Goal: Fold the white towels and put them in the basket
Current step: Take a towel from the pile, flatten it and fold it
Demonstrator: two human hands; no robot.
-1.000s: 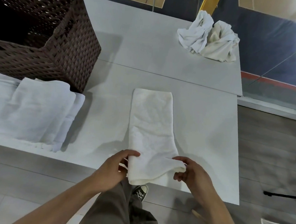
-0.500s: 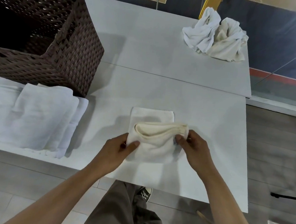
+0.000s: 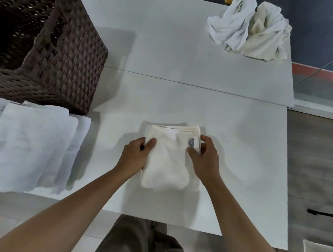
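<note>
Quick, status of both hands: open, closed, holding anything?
Left hand: closed, gripping the left edge of the folded towel.
Right hand: closed, gripping the same towel's right edge.

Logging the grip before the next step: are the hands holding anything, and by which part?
Yes, the folded towel on the table: the left hand pinches its left edge, the right hand its right edge beside the label.

Both bare forearms reach forward, the hands set on either side of a folded towel (image 3: 167,165).
The left hand (image 3: 137,156) pinches its left edge, thumb on top and fingers curled at the side. The right hand (image 3: 205,160) pinches the right edge, thumb on top and fingers curled round the side.
</note>
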